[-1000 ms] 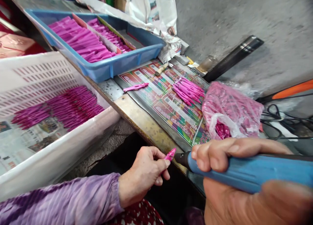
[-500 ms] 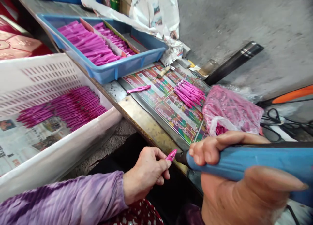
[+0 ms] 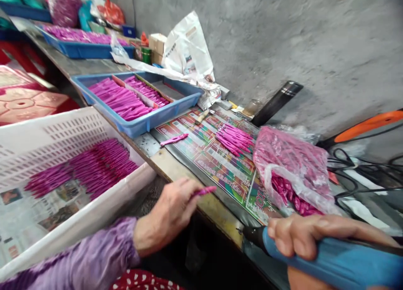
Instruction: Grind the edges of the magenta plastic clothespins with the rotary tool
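My left hand [image 3: 168,214] pinches a slim pink plastic piece [image 3: 207,191] just above the table's front edge, its pointed end sticking out to the right. Wrapped around a blue electric screwdriver [image 3: 340,258] is my right hand [image 3: 315,235]. The tool's black nose and thin bit point left, apart from the pink piece. On the printed mat [image 3: 217,164] rest a bundle of similar pink pieces [image 3: 234,139] and a single one [image 3: 174,139]. A plastic bag [image 3: 289,155] holding pink parts lies open behind the screwdriver.
At the left, a white basket [image 3: 78,235] holds rows of pink pieces on newspaper. A divided blue tray [image 3: 135,128] with more stands on the table. A black tube [image 3: 277,103], an orange-handled tool [image 3: 368,126] and black cables [image 3: 349,172] lie along the wall.
The screwdriver bit, earlier at the pink piece, is now apart from it. My left hand has moved left with the piece, my right hand lower right. The view has tilted up.
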Demonstrator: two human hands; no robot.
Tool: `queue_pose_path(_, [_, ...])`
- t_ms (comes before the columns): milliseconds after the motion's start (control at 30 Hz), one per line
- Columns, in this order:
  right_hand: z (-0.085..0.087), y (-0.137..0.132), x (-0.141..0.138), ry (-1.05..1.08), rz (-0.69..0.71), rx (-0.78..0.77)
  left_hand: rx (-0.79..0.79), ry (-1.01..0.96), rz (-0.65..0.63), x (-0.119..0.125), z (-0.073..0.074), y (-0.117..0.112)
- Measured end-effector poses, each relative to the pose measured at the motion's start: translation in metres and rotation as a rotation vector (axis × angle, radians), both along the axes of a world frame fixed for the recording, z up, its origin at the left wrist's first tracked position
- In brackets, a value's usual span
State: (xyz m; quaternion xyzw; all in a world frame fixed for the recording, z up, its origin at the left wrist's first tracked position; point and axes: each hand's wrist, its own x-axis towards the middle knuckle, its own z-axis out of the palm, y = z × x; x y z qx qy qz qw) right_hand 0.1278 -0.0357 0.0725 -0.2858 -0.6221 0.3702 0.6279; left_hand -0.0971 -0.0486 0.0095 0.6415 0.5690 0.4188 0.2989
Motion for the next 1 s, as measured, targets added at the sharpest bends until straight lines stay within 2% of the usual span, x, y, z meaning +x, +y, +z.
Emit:
queue_pose_path(67, [-0.001,0.002,0.002,0.019,0.006,-0.007,0.108,0.326,0.118,-0.024,0.004,0.023])
queue_pose_path(133, [0.001,0.003,0.001,0.043,0.006,-0.018,0.093,0.602,0.203,-0.042,0.009,0.046])
queue_pose_path(200, [0.003,0.002,-0.001,0.067,-0.021,-0.03,0.039,0.789,0.218,-0.055,0.012,0.065])
queue_pose_path(300, [0.005,0.001,0.001,0.079,-0.066,-0.038,0.013,0.939,0.201,-0.065,0.013,0.085])
queue_pose_path(467, [0.002,0.002,0.012,0.04,-0.001,-0.058,0.07,0.982,0.206,-0.071,0.018,0.107])
queue_pose_path(600, [-0.001,0.005,0.017,0.067,0.016,-0.072,0.101,0.971,0.12,-0.053,0.029,0.13])
queue_pose_path(733, [-0.003,0.008,0.018,0.086,0.041,-0.064,0.141,0.937,-0.05,-0.014,0.034,0.16])
queue_pose_path(833, [-0.006,0.008,0.018,0.111,0.063,-0.043,0.174,0.917,-0.137,0.016,0.033,0.184])
queue_pose_path(1000, [-0.008,0.005,0.011,0.255,-0.044,-0.144,0.23,0.895,-0.214,0.048,0.025,0.216])
